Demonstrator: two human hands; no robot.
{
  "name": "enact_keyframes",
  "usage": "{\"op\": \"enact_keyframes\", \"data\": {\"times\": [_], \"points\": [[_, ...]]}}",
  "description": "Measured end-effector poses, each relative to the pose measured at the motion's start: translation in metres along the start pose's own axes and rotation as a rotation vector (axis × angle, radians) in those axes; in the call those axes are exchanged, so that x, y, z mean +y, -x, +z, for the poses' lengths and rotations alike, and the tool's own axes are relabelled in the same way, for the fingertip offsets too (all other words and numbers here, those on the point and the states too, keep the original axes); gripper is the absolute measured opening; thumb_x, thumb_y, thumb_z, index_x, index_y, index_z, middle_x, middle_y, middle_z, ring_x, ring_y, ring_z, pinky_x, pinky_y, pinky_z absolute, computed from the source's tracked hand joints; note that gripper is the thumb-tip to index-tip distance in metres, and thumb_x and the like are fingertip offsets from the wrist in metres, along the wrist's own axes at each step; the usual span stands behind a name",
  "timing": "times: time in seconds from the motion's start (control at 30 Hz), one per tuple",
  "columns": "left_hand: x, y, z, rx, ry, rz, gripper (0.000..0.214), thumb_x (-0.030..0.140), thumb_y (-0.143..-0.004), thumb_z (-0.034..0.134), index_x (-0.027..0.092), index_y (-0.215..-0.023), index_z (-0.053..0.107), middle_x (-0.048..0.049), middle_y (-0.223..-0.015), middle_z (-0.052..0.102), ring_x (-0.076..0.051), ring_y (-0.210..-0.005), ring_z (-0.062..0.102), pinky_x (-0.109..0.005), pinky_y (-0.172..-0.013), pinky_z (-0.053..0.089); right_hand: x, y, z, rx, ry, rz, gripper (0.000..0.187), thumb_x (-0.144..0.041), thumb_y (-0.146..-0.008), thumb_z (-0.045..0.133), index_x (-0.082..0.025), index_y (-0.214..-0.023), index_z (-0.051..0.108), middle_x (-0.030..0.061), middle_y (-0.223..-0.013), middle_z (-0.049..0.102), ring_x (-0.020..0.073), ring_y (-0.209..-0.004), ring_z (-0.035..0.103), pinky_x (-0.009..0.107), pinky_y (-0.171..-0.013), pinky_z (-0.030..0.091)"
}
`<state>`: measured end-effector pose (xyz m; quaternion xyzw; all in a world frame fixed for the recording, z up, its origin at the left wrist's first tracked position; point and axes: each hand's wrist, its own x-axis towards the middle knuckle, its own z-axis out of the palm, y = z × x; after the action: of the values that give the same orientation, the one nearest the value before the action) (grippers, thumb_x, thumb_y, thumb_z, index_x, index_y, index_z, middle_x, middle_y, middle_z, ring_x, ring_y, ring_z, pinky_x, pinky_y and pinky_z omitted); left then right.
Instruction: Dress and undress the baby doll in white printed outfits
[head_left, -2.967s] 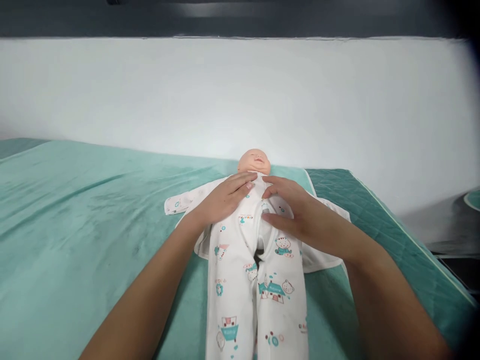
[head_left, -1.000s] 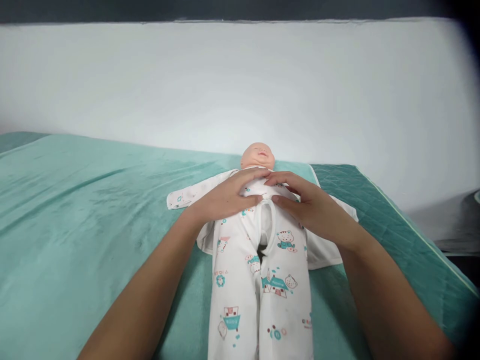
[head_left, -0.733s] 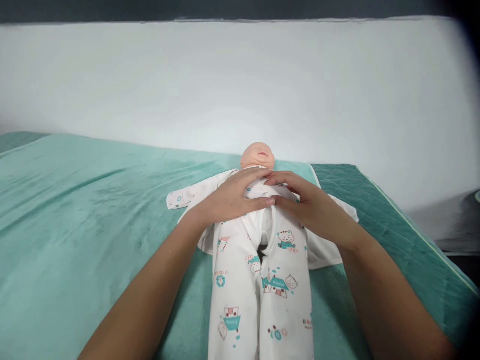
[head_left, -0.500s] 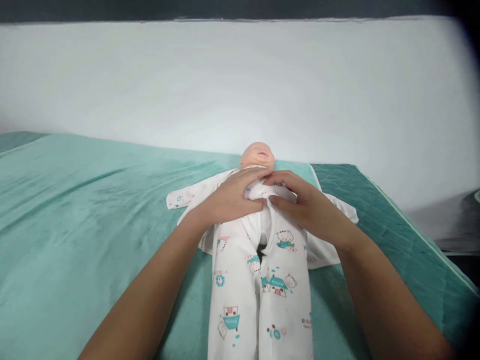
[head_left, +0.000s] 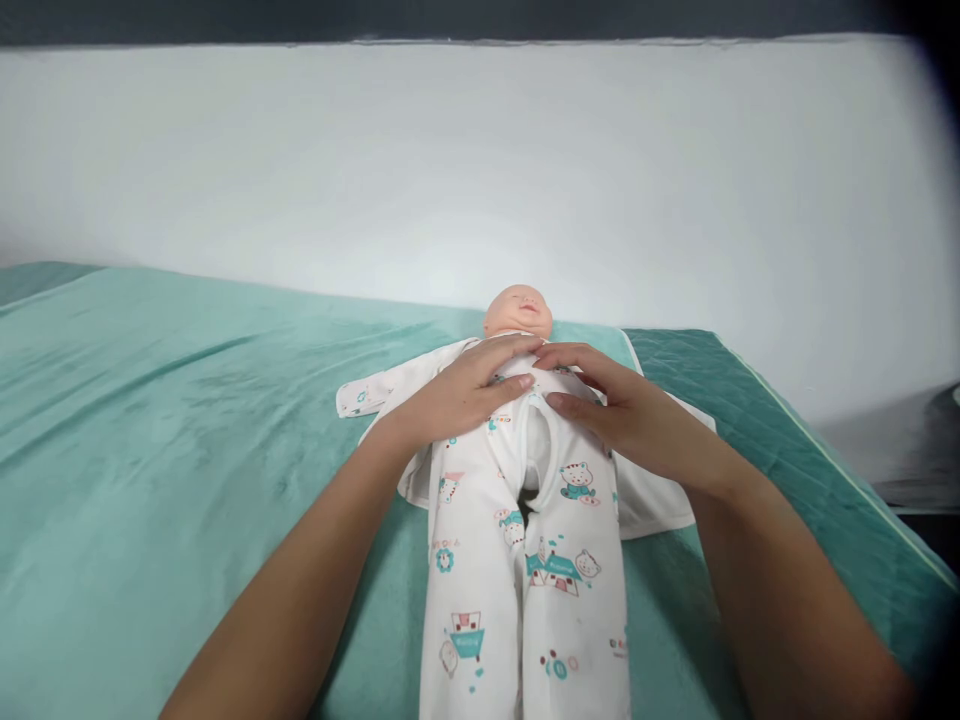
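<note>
A baby doll lies on its back, its head at the far end, dressed in white printed clothes. My left hand rests on the doll's chest and waist from the left, fingers stretched and thumb apart. From the right, my right hand lies over the same area, its thumb spread from the fingers. Both sets of fingertips nearly meet at the middle of the chest. Below them are the white trousers, with an open crotch seam. The white top spreads out on both sides, one sleeve reaching left.
A light green blanket covers the bed under the doll. A darker green quilted cover shows at the right, with a pale piped edge. Behind the bed rises a white wall.
My thumbs have lifted and moved apart from the waistband, the left one upward and the right one to the right. More of the trousers' front shows between them.
</note>
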<state>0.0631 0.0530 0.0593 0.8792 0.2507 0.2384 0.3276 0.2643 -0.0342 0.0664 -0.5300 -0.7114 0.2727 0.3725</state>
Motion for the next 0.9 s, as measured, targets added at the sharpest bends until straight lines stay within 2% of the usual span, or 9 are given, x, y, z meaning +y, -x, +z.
{"op": "enact_keyframes", "data": {"times": [0.13,0.2,0.27,0.37,0.53,0.7,0.9], "points": [[-0.005,-0.003,0.003,0.071,-0.018,-0.019,0.048,0.051,-0.098,0.037,0.035,-0.142,0.048,0.0027,-0.153,0.045,-0.025,-0.144,0.036,-0.047,-0.120,0.028,0.012,-0.006,0.002,0.153,-0.117,0.088,0.029,-0.044,-0.093,0.054,-0.034,-0.119,0.062,0.0006,-0.126,0.065,0.0254,-0.115,0.061,0.047,-0.097,0.053],[-0.009,-0.004,0.003,0.124,0.009,-0.050,0.047,0.052,-0.098,0.036,0.035,-0.139,0.052,0.0030,-0.151,0.048,-0.025,-0.142,0.040,-0.047,-0.120,0.029,0.022,-0.010,0.005,0.259,-0.130,0.155,0.033,-0.050,-0.093,0.052,-0.033,-0.121,0.063,0.0018,-0.123,0.067,0.0263,-0.113,0.062,0.050,-0.098,0.051],[-0.012,-0.005,0.002,0.157,0.039,-0.078,0.047,0.054,-0.098,0.035,0.035,-0.137,0.054,0.0038,-0.150,0.049,-0.025,-0.141,0.042,-0.047,-0.120,0.030,0.033,-0.013,0.008,0.298,-0.118,0.198,0.037,-0.053,-0.093,0.052,-0.033,-0.122,0.064,0.0020,-0.125,0.067,0.0273,-0.118,0.060,0.052,-0.103,0.046],[-0.015,-0.005,0.002,0.149,0.061,-0.089,0.048,0.056,-0.098,0.032,0.036,-0.136,0.055,0.0057,-0.151,0.047,-0.024,-0.141,0.042,-0.045,-0.121,0.029,0.042,-0.015,0.011,0.223,-0.138,0.164,0.041,-0.056,-0.095,0.047,-0.035,-0.127,0.063,0.0001,-0.138,0.061,0.0258,-0.130,0.053,0.050,-0.112,0.038],[-0.016,-0.005,0.003,0.132,0.027,-0.075,0.049,0.056,-0.099,0.029,0.036,-0.137,0.054,0.0069,-0.153,0.045,-0.023,-0.144,0.037,-0.045,-0.122,0.026,0.038,-0.014,0.011,0.121,-0.100,0.063,0.048,-0.058,-0.098,0.037,-0.038,-0.138,0.055,-0.0015,-0.148,0.052,0.0239,-0.139,0.044,0.049,-0.117,0.032],[-0.020,-0.005,0.003,0.125,0.037,-0.086,0.051,0.055,-0.099,0.027,0.036,-0.140,0.050,0.0061,-0.154,0.044,-0.023,-0.144,0.036,-0.045,-0.123,0.025,0.047,-0.016,0.010,0.176,-0.030,0.083,0.049,-0.060,-0.098,0.036,-0.038,-0.135,0.058,-0.0022,-0.149,0.050,0.0240,-0.143,0.039,0.049,-0.121,0.025],[-0.022,-0.005,0.001,0.119,0.075,-0.103,0.050,0.056,-0.099,0.029,0.036,-0.139,0.051,0.0055,-0.154,0.044,-0.023,-0.145,0.036,-0.046,-0.123,0.024,0.056,-0.017,0.011,0.187,-0.019,0.079,0.051,-0.060,-0.097,0.037,-0.035,-0.136,0.058,-0.0005,-0.149,0.051,0.0250,-0.142,0.040,0.049,-0.121,0.025]]}}
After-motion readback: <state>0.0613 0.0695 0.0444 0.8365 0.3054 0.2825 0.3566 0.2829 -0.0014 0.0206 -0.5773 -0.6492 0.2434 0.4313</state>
